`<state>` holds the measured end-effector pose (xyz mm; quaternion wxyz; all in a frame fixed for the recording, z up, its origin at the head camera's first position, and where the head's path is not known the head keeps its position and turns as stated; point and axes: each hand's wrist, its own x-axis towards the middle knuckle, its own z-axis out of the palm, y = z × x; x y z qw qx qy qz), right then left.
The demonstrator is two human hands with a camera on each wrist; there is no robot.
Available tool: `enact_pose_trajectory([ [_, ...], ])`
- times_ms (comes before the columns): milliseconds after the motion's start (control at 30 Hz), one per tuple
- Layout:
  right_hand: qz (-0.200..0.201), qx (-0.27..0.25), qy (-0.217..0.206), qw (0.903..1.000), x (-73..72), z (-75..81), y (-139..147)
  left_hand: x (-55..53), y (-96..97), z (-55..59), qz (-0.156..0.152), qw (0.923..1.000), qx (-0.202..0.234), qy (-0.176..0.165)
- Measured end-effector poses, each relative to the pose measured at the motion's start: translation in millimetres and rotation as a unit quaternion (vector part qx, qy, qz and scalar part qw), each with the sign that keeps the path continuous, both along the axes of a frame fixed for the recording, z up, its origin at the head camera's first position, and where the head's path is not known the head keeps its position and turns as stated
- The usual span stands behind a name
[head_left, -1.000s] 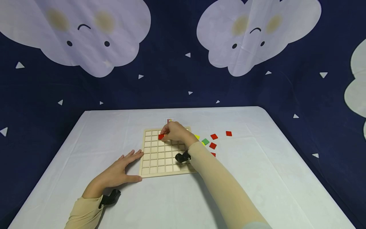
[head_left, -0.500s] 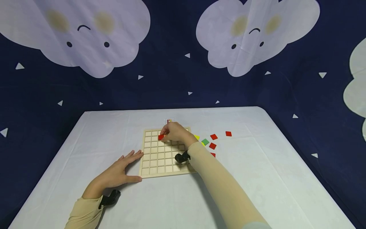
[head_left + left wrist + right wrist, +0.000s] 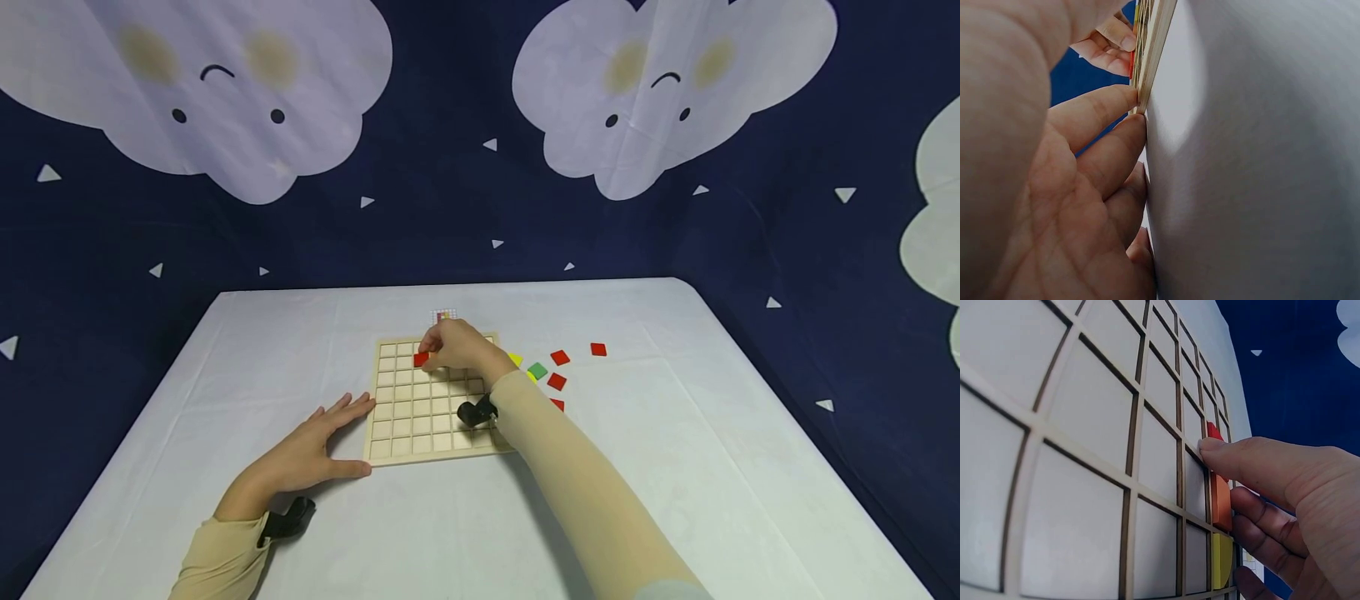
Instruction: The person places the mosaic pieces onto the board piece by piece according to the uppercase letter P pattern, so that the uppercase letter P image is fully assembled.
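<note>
Near the centre of the head view, the right hand (image 3: 461, 346) has its fingers curled in, pinching a red tile (image 3: 421, 360) between thumb and fingertips at an upper cell of the gridded board (image 3: 402, 408). The thumb covers part of the tile, so whether it sits flat cannot be told. The right wrist view shows an orange piece (image 3: 1221, 503) and a yellow piece (image 3: 1221, 561) in cells below; in the head view the hand hides them.

The left hand (image 3: 307, 450), at lower left, lies with fingers straight and spread, thumb and fingertips against the board's left edge, gripping nothing. In the left wrist view the board is nearly edge-on, its cells hard to make out.

Right of the board, on the white-covered bench (image 3: 720, 467), lie loose red tiles (image 3: 560, 357) and a green tile (image 3: 537, 371); yellow tiles (image 3: 516, 359) are partly hidden. The sleeve (image 3: 577, 467) cuts off the lowest red one. A printed card (image 3: 443, 315) at upper centre is too small to read.
</note>
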<state>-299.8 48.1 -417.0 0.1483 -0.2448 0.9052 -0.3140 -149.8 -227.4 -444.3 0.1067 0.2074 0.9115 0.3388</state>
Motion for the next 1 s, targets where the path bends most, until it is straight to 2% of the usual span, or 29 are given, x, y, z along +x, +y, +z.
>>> enact_pose_trajectory([
  [333,0.010,0.002,-0.004,0.9999,0.4,3.0,3.6,-0.2,0.7,0.2,0.002,1.0000,0.002,0.000],
  [567,0.032,-0.004,-0.001,0.9995,-1.0,7.8,23.3,-0.6,0.7,-1.0,0.005,1.0000,-0.004,-0.004],
  [700,0.020,-0.004,0.006,0.9998,-3.5,15.8,41.8,-0.3,0.3,-1.3,0.009,0.9999,-0.006,-0.005],
  [1000,-0.016,0.033,0.019,0.9991,-9.9,32.0,86.1,0.2,0.5,0.1,0.008,0.9999,-0.005,-0.006],
])
